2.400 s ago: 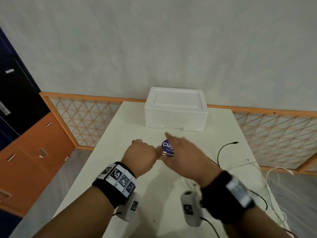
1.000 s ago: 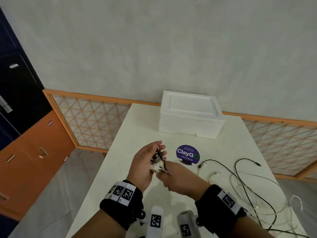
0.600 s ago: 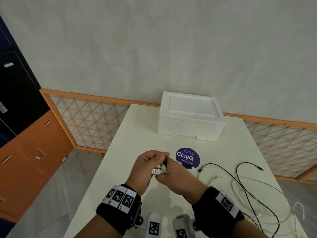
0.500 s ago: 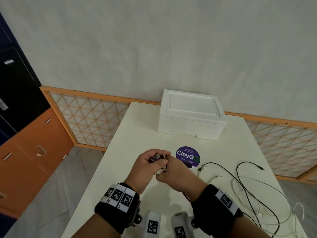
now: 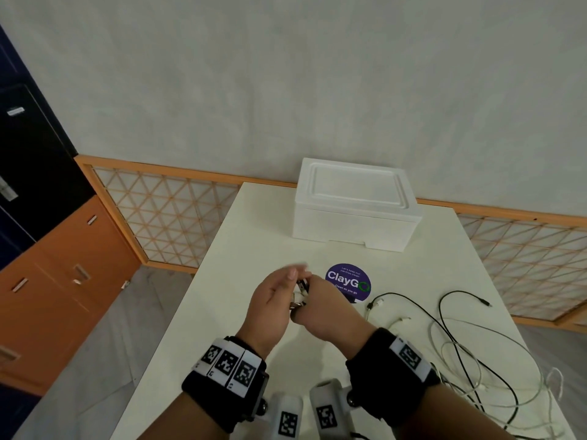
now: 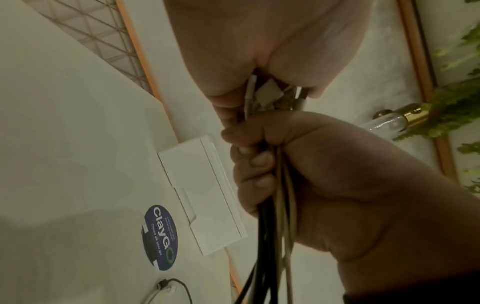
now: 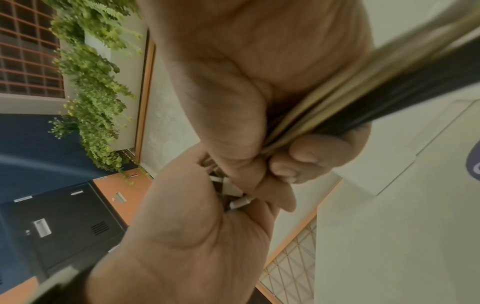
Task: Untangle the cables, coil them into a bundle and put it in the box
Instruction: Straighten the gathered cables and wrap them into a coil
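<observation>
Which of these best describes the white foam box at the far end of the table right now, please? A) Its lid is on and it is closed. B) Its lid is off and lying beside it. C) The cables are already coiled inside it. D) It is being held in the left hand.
A: the white foam box sits closed with its lid on, while the right hand grips the gathered cable ends.

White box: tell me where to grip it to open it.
Grip the lid by its two short ends, coming from above with both hands. It sits shut on the white box, and its rim overhangs the walls, which probably gives the fingers an edge to lift.
</observation>
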Demonstrator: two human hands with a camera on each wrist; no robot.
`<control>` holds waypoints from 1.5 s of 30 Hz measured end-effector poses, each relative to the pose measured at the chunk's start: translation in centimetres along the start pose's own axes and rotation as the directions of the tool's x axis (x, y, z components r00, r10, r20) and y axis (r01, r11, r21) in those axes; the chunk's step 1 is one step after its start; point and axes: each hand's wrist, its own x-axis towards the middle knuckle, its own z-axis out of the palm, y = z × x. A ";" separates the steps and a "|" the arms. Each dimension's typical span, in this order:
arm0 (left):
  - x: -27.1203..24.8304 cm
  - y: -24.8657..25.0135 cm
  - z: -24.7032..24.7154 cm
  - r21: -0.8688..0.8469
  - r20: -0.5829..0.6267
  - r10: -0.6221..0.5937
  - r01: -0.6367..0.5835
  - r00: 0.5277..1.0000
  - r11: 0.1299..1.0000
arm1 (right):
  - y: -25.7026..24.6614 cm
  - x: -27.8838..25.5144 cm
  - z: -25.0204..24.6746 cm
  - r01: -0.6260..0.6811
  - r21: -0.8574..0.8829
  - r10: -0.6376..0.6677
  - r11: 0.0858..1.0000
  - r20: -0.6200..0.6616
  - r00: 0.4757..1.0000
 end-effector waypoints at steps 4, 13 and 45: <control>0.7 -0.5 -0.3 -0.154 -0.019 -0.080 0.076 0.997 0.985 | 0.2 -0.1 0.3 0.025 -0.027 -0.025 0.999 0.024 0.999; -0.5 -2.6 -0.9 -0.421 0.493 -0.182 0.417 0.850 0.805 | 0.1 0.5 0.2 0.035 0.119 -0.036 0.992 0.003 0.999; -1.6 0.5 1.7 -0.058 0.166 -0.301 0.314 0.939 0.948 | -2.1 0.5 -1.1 0.501 -0.080 -0.504 0.862 -0.238 0.830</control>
